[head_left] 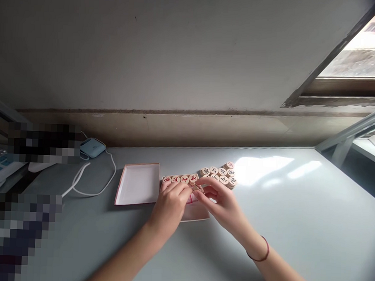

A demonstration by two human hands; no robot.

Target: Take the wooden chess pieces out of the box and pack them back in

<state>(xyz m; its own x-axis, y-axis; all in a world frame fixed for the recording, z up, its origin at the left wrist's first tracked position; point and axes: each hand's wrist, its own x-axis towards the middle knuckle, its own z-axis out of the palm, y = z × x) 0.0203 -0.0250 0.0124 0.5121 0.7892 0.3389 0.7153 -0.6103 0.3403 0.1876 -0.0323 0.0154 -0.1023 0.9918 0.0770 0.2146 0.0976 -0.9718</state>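
Though parted, right fingers [211, 182] pinch disc [199, 188]

A grey table [296, 220] carries an open box [196, 214], a shallow lid [138, 184], stacked wooden discs [223, 179] and a white cable [76, 180].

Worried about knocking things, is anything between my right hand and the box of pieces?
Nothing visible: the right hand holds a round piece at the box. Close beside it, the left hand covers the box's left front.
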